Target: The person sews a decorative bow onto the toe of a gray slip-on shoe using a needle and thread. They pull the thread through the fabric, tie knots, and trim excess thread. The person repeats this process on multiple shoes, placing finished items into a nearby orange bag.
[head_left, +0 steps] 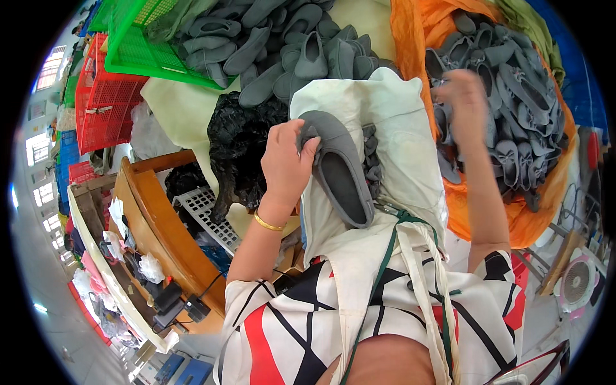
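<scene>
- Pinches the grey shoe (343,183) at the left side of its toe, between thumb and fingers of the left hand (284,160).
- Lies over the white cloth (410,141), just right of the left grip, with most of its length below that hold in the view.
- Runs on a slant along the long axis, toe at upper left, heel at lower right.
- Sits well apart from the right hand (459,93), down and to its left; clearly nearer to the left.
- With the right hand, blurred, hovers at the left edge of the pile of grey shoes (526,90) in the orange sack (529,226); cannot tell that grip as spread or pressed together.
- Looks matte grey, low-cut, round-toed, with a long oval opening facing up and a darker inside.
</scene>
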### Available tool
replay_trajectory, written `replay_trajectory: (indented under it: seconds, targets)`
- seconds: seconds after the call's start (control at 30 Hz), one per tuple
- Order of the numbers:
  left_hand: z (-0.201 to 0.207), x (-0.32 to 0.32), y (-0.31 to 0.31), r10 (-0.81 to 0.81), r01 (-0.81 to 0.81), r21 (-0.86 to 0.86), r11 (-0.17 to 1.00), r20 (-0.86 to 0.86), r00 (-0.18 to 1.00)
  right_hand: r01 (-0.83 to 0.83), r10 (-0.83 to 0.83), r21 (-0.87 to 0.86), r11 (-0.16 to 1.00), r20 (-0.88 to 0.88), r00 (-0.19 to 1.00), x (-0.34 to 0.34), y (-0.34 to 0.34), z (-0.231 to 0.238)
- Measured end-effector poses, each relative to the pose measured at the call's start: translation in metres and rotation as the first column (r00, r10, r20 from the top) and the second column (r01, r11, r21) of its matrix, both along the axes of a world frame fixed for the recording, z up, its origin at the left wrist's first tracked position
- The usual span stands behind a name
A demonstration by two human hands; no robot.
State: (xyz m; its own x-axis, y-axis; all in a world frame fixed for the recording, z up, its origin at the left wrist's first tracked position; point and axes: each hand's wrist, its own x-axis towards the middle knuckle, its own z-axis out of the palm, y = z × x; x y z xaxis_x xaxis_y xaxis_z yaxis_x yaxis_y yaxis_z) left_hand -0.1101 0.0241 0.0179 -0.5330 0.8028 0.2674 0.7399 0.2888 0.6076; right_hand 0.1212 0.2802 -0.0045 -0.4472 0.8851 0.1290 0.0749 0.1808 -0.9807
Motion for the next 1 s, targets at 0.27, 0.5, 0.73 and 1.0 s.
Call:
replay_trajectory:
  seconds: [0.27,0.5,0.73,1.0]
  targets:
    - [0.013,0.016,-0.005,-0.176,0.137,-0.141,0.981,-0.323,0.93,-0.657,0.381,0.486,0.577,0.551,0.743,-0.078,-0.091,-0.01]
    - [0.0,0.021,-0.007,-0.058,0.028,-0.174,0.984,-0.17,0.984,-0.374,0.214,0.549,0.747,0.334,0.918,-0.11,-0.087,-0.009]
    - [-0.009,0.016,-0.01,0.024,-0.032,-0.182,0.983,-0.045,0.999,-0.553,0.018,-0.656,0.514,-0.636,0.771,-0.151,-0.136,0.011]
    - [-0.004,0.001,0.003,-0.181,0.187,-0.004,0.982,-0.278,0.943,-0.51,0.039,-0.609,0.608,-0.618,0.785,-0.111,-0.153,0.072]
